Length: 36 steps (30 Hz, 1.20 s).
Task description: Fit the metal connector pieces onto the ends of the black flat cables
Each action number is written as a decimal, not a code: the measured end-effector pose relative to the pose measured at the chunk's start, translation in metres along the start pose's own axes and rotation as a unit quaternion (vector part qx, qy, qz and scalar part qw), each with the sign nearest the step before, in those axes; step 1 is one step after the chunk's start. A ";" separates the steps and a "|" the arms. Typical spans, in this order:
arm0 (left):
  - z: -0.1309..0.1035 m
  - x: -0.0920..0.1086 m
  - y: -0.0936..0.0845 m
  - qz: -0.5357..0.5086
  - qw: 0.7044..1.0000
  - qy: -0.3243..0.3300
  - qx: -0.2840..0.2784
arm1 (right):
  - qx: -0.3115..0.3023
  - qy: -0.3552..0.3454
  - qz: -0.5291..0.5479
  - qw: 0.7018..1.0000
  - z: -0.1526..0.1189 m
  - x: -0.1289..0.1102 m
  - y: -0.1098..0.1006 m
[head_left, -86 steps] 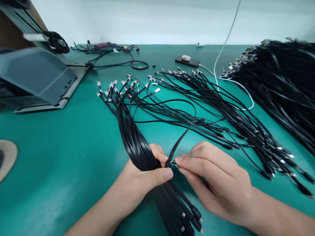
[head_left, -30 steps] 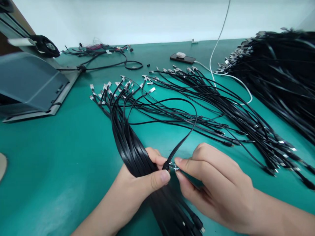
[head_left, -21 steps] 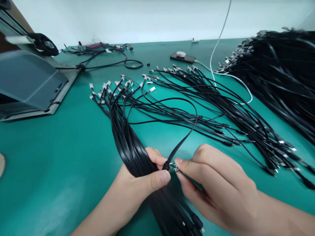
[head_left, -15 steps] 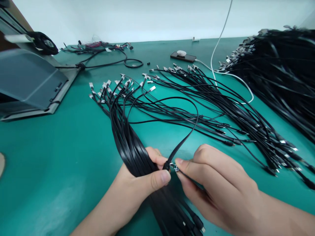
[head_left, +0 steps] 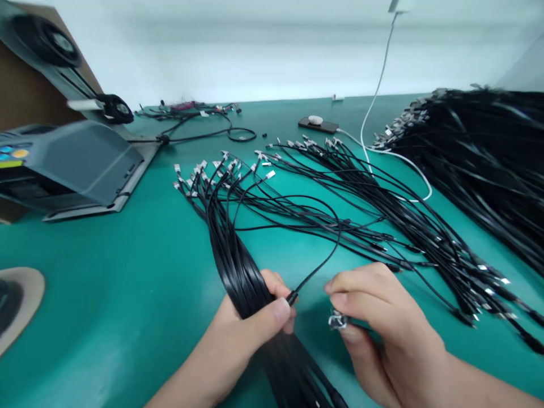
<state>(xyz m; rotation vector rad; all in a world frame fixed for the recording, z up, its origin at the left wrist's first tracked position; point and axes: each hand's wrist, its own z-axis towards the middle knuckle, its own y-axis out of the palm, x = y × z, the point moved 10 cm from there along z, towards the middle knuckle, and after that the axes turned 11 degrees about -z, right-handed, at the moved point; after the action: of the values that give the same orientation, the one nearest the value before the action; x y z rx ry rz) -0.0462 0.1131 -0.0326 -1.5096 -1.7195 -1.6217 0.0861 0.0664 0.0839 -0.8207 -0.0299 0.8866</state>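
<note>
On the green surface (head_left: 106, 272), close to its near edge, a thick bundle of flat black cables (head_left: 238, 266) was held in the left hand (head_left: 250, 328), the grip closed around it with the thumb pressed across the top. The bundle ran up and away from the hand and fanned out into metal-tipped ends near the middle of the surface, while its lower part passed out of view at the bottom edge. One single looped cable (head_left: 327, 226) rose from the bundle, arched over the loose cables and came back down, its black plug end (head_left: 291, 297) lying just at the left thumb tip. The right hand (head_left: 378, 323) was kept just beside the left, apart from that plug end, with the grip pinched shut on a small metal piece (head_left: 338, 321) between thumb and fingers; what the piece was could not be told through the blur. Behind both hands a spread of loose black cables (head_left: 382, 221) lay slantwise across the surface. A large heap of black cables (head_left: 480, 147) was piled at the far right. A white cable (head_left: 374, 113) ran down from the wall to a phone (head_left: 318, 123) lying flat at the back. At the left a grey machine (head_left: 76, 164) stood on the surface, and a small tangle of wires (head_left: 199, 113) lay behind it.
</note>
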 end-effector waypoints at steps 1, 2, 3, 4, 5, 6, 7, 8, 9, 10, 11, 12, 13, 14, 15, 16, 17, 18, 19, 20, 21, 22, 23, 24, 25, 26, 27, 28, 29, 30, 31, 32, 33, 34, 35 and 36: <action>0.000 0.000 0.001 -0.003 1.000 0.004 -0.010 | 0.009 0.000 0.012 1.000 -0.001 0.000 -0.001; 0.000 0.000 0.003 0.001 1.000 0.010 -0.023 | 0.017 -0.001 0.023 1.000 -0.003 0.001 -0.001; 0.000 0.001 0.005 0.006 0.999 0.018 -0.036 | 0.023 -0.003 0.033 0.999 -0.004 0.001 -0.001; 0.001 0.002 0.006 0.010 0.998 0.028 -0.050 | 0.025 -0.002 0.040 0.999 -0.006 0.002 0.001; 0.001 0.004 0.008 0.014 0.997 0.040 -0.064 | 0.024 -0.002 0.043 0.999 -0.007 0.002 0.004; 0.000 0.006 0.011 0.017 0.996 0.052 -0.076 | 0.021 -0.001 0.043 0.999 -0.008 0.002 0.006; 0.000 0.009 0.013 0.018 0.994 0.061 -0.085 | 0.014 -0.002 0.044 0.999 -0.008 0.001 0.009; -0.001 0.010 0.016 0.019 0.993 0.065 -0.094 | 0.007 -0.004 0.046 0.999 -0.007 -0.001 0.012; -0.002 0.011 0.018 0.019 0.993 0.066 -0.098 | -0.005 -0.005 0.052 0.999 -0.006 -0.004 0.015; -0.003 0.011 0.019 0.019 0.993 0.063 -0.097 | -0.019 -0.007 0.062 0.998 -0.005 -0.007 0.018; -0.004 0.011 0.019 0.016 0.994 0.057 -0.088 | -0.040 -0.006 0.076 0.996 -0.004 -0.010 0.022; -0.005 0.010 0.018 0.012 0.996 0.051 -0.077 | -0.071 0.004 0.087 0.994 -0.003 -0.011 0.029; -0.006 0.009 0.016 0.006 0.997 0.045 -0.063 | -0.110 0.024 0.093 0.989 -0.004 -0.009 0.037; -0.006 0.008 0.014 -0.002 0.998 0.040 -0.050 | -0.151 0.051 0.088 0.983 -0.007 -0.004 0.046; -0.006 0.007 0.012 -0.012 0.998 0.037 -0.039 | -0.192 0.084 0.072 0.975 -0.010 0.005 0.056; -0.006 0.007 0.009 -0.022 0.999 0.037 -0.030 | -0.220 0.119 0.041 0.967 -0.014 0.019 0.062; -0.005 0.006 0.008 -0.032 0.998 0.039 -0.027 | -0.235 0.155 0.003 0.959 -0.017 0.035 0.065; -0.005 0.007 0.007 -0.043 0.998 0.044 -0.028 | -0.235 0.187 -0.038 0.953 -0.019 0.052 0.064; -0.004 0.007 0.007 -0.053 0.997 0.048 -0.034 | -0.218 0.216 -0.078 0.949 -0.019 0.069 0.059; -0.003 0.007 0.007 -0.061 0.996 0.050 -0.041 | -0.200 0.237 -0.095 0.946 -0.018 0.083 0.054; -0.003 0.007 0.007 -0.065 0.995 0.049 -0.048 | -0.185 0.250 -0.103 0.945 -0.017 0.093 0.049; -0.002 0.006 0.007 -0.066 0.995 0.046 -0.052 | -0.172 0.256 -0.105 0.945 -0.015 0.098 0.045; -0.002 0.005 0.006 -0.062 0.996 0.042 -0.052 | -0.165 0.255 -0.091 0.948 -0.012 0.098 0.042; -0.002 0.003 0.005 -0.054 0.997 0.036 -0.047 | -0.162 0.253 -0.063 0.952 -0.011 0.094 0.040; -0.001 0.002 0.003 -0.043 0.998 0.032 -0.038 | -0.163 0.251 -0.020 0.954 -0.009 0.087 0.040; -0.002 0.001 0.000 -0.029 0.999 0.029 -0.027 | -0.169 0.251 0.034 0.952 -0.009 0.078 0.042; -0.002 0.000 -0.003 -0.017 0.999 0.029 -0.011 | -0.181 0.254 0.093 0.946 -0.009 0.068 0.046; -0.002 0.000 -0.006 -0.006 0.999 0.031 0.006 | -0.199 0.260 0.148 0.933 -0.011 0.059 0.051; -0.002 0.001 -0.008 0.003 0.999 0.035 0.023 | -0.223 0.266 0.193 0.918 -0.013 0.050 0.059; -0.003 0.003 -0.011 0.011 0.998 0.041 0.039 | -0.249 0.274 0.220 0.903 -0.017 0.043 0.066; -0.003 0.004 -0.012 0.018 0.997 0.048 0.051 | -0.273 0.280 0.237 0.890 -0.021 0.038 0.072; -0.003 0.005 -0.012 0.024 0.997 0.052 0.056 | -0.290 0.283 0.245 0.881 -0.024 0.034 0.077; -0.003 0.006 -0.010 0.029 0.996 0.055 0.057 | -0.301 0.283 0.246 0.877 -0.026 0.033 0.080; -0.003 0.007 -0.009 0.035 0.996 0.056 0.055 | -0.307 0.279 0.244 0.876 -0.026 0.032 0.082; -0.002 0.007 -0.008 0.039 0.996 0.057 0.055 | -0.308 0.274 0.241 0.879 -0.026 0.032 0.083; -0.002 0.008 -0.007 0.040 0.996 0.058 0.057 | -0.306 0.271 0.237 0.881 -0.026 0.032 0.083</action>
<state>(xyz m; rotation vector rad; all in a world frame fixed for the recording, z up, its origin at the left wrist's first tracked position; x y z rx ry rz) -0.0560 0.1162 -0.0295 -1.3864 -1.6384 -1.5131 0.0603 0.1021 0.0027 -1.7042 0.4194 1.0908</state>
